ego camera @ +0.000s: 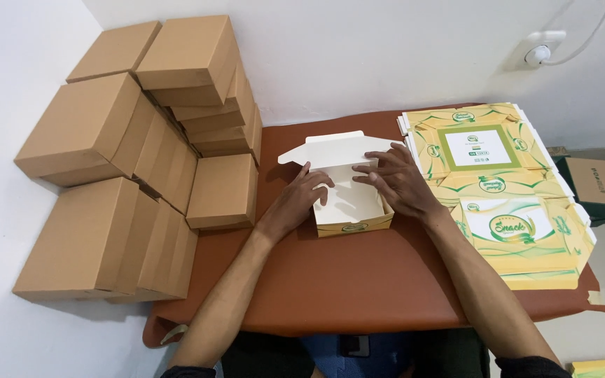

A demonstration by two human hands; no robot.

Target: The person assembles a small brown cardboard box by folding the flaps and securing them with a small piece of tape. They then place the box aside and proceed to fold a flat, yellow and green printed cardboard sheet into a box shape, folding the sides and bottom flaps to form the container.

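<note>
1. Hands first: the left hand (pixel 301 198) rests on the left wall of the snack box (pixel 350 192), fingers curled over its rim and into the cavity; the right hand (pixel 398 180) lies spread, fingertips pressing a white inner flap down toward the back of the box. Neither pinches anything.
2. Position: the box sits near the middle of the brown padded table (pixel 358 280), between both forearms.
3. Progress, as I judge it: base and four walls are already formed, but the lid (pixel 334 148) stands open behind with its side tabs loose, so folding is partly done and closing is left.
4. Stock: a stack of flat printed blanks (pixel 505 196) lies just right of the box, unfolded; many plain brown cartons (pixel 134 154) are piled at left against the wall.
5. Materials: the box is thin card, matte white inside, glossy yellow and green outside; the cartons look like kraft board with crisp edges; the tabletop looks like smooth leatherette.
</note>
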